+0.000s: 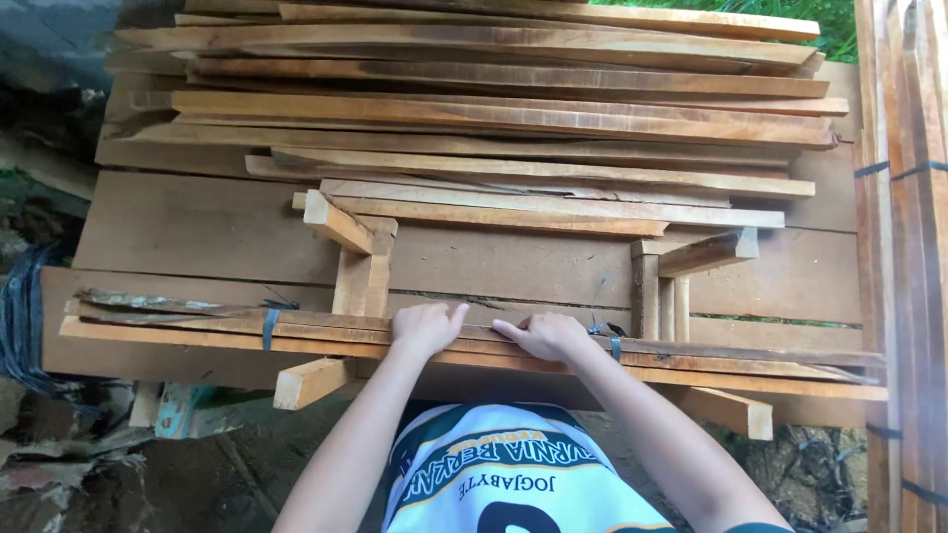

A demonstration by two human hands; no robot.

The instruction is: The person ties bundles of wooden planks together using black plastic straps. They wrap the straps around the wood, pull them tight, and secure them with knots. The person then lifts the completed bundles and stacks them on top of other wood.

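Both arms come up from the bottom of the shot, bent a bit at the elbows and angled in toward each other, so the hands end up nearly side by side in the middle. The left hand (427,327) sits palm down on a bundle of thin wooden slats (197,326), fingers curled over the far edge of the top strips, so it's pressing or lightly gripping them. The right hand (546,336) is just beside it, also palm down on the same bundle, fingers stretched toward the left hand and bent over the slats.

The bundle lies across the near edge of the worktop (197,232), tied with dark straps (270,327) on each side. Two little wooden frame pieces (357,259) stand behind it, one each side of the hands. Further back there's a big loose pile of long planks (494,118), and more strapped slats (904,247) stand along the right edge.
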